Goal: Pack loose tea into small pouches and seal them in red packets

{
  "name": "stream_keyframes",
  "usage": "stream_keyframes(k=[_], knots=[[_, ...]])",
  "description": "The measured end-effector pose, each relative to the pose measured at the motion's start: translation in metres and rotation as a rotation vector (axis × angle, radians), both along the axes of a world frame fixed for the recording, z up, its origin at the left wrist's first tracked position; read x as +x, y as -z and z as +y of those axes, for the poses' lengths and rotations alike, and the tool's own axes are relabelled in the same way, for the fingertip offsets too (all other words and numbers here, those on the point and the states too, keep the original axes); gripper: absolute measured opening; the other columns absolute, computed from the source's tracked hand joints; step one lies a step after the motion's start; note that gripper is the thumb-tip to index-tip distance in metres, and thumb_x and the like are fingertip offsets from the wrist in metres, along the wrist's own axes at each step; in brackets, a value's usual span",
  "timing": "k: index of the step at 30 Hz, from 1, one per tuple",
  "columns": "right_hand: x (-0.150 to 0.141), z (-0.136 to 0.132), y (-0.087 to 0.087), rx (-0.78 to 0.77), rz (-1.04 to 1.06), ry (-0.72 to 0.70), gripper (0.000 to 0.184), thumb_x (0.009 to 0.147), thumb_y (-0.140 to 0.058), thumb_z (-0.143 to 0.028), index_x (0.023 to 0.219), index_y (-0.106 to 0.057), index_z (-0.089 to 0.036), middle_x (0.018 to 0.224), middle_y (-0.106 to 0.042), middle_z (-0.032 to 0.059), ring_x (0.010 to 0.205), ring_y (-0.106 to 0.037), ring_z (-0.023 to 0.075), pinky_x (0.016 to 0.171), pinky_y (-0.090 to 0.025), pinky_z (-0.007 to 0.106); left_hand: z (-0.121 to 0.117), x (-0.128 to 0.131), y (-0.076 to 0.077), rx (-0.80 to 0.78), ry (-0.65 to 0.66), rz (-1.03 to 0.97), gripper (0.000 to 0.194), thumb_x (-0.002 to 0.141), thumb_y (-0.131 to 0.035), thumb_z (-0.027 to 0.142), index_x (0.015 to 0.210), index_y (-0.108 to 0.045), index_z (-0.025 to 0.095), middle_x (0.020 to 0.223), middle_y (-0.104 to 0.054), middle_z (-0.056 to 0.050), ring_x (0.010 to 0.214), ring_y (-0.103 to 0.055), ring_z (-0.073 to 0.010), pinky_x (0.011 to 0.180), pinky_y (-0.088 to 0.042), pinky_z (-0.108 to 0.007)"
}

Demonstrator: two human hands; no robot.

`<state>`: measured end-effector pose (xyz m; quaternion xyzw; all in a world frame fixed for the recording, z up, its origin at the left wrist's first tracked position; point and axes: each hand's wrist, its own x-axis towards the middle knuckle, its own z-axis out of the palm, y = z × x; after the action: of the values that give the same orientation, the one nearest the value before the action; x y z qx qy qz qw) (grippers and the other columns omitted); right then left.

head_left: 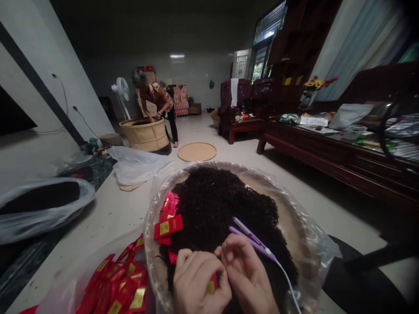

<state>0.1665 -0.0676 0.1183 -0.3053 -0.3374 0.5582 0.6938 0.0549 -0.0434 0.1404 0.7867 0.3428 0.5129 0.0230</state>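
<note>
Before me a round basket [296,213], lined with clear plastic, holds a heap of dark dried tea leaves [216,196]. My left hand [199,279] is wrapped round a small red packet [212,283] with a gold label, mostly hidden by the fingers. Right against it, my right hand [244,272] is closed with curled fingers; whatever it may pinch is hidden. A purple mini flat iron [253,242] with a white cord lies on the leaves just beyond my right hand, jaws apart. Several red packets [168,226] rest along the basket's left inner side.
Many red packets [121,283] fill a clear bag at lower left. Another plastic-lined container [46,198] of dark material stands left. Farther off, a person [157,100] bends over a tall woven basket [144,135] near a flat round tray [197,151]. A wooden table [314,152] stands right.
</note>
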Motion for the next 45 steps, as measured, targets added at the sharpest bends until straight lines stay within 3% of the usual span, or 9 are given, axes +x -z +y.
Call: stream_keyframes(k=[9,15,21,25,30,37,45], knots=[[0.005,-0.001,0.012,0.121,-0.017,-0.069,0.015,0.085,-0.066,-0.034,0.099,-0.062,-0.028,0.089,-0.059,0.0023,0.09,-0.057,0.0179,0.082,-0.046,0.029,0.003,-0.007,-0.007,0.024,0.067,0.083,0.019,0.079,-0.052,0.002,0.073,-0.056,0.02,0.066,-0.068,0.004,0.058,-0.063,-0.0095,0.061,-0.036,-0.028],[0.006,0.001,0.004,0.101,0.037,-0.046,0.017,0.082,-0.069,-0.032,0.097,-0.062,-0.026,0.088,-0.058,0.0021,0.089,-0.057,0.0186,0.086,-0.047,0.032,0.0,0.0,-0.002,0.051,0.106,0.093,0.02,0.074,-0.052,0.002,0.071,-0.059,0.02,0.061,-0.067,0.004,0.053,-0.062,-0.0096,0.057,-0.036,-0.028],[0.007,0.012,-0.014,-0.048,0.434,-0.04,0.041,0.061,-0.08,-0.02,0.097,-0.063,-0.029,0.083,-0.052,-0.0042,0.066,-0.051,0.0103,0.09,-0.048,0.034,-0.013,0.008,0.007,-0.066,0.311,0.044,0.025,0.075,-0.046,0.003,0.06,-0.054,0.021,0.052,-0.062,0.006,0.042,-0.054,-0.0073,0.053,-0.037,-0.026],[0.007,0.011,-0.019,-0.163,0.49,-0.095,0.044,0.056,-0.08,-0.017,0.096,-0.064,-0.027,0.083,-0.053,-0.0038,0.063,-0.05,0.0103,0.096,-0.046,0.04,-0.012,0.005,0.005,-0.043,0.207,-0.054,0.02,0.076,-0.054,0.002,0.071,-0.059,0.021,0.056,-0.064,0.004,0.048,-0.058,-0.009,0.051,-0.044,-0.021],[0.006,0.008,-0.021,-0.18,0.48,-0.113,0.044,0.055,-0.083,-0.019,0.095,-0.067,-0.028,0.084,-0.056,-0.0024,0.068,-0.055,0.0132,0.098,-0.046,0.041,-0.01,0.009,0.009,-0.135,0.036,-0.279,0.009,0.088,-0.058,0.022,0.082,-0.065,0.021,0.068,-0.068,0.0,0.048,-0.057,-0.0101,0.047,-0.046,-0.02],[0.005,0.008,-0.008,-0.116,0.426,-0.131,0.042,0.06,-0.083,-0.023,0.098,-0.066,-0.029,0.087,-0.057,-0.0008,0.086,-0.059,0.0164,0.097,-0.046,0.035,-0.004,0.007,0.011,-0.303,0.078,-0.344,0.016,0.088,-0.063,0.035,0.082,-0.07,0.021,0.069,-0.069,0.0,0.054,-0.062,-0.0108,0.05,-0.05,-0.017],[0.006,0.005,-0.005,-0.09,0.362,-0.137,0.038,0.065,-0.081,-0.025,0.099,-0.064,-0.029,0.088,-0.054,-0.0005,0.072,-0.055,0.0145,0.089,-0.049,0.036,-0.003,0.004,0.013,-0.319,0.059,-0.316,0.017,0.091,-0.058,0.029,0.081,-0.07,0.021,0.07,-0.071,-0.002,0.062,-0.068,-0.014,0.053,-0.053,-0.019]])
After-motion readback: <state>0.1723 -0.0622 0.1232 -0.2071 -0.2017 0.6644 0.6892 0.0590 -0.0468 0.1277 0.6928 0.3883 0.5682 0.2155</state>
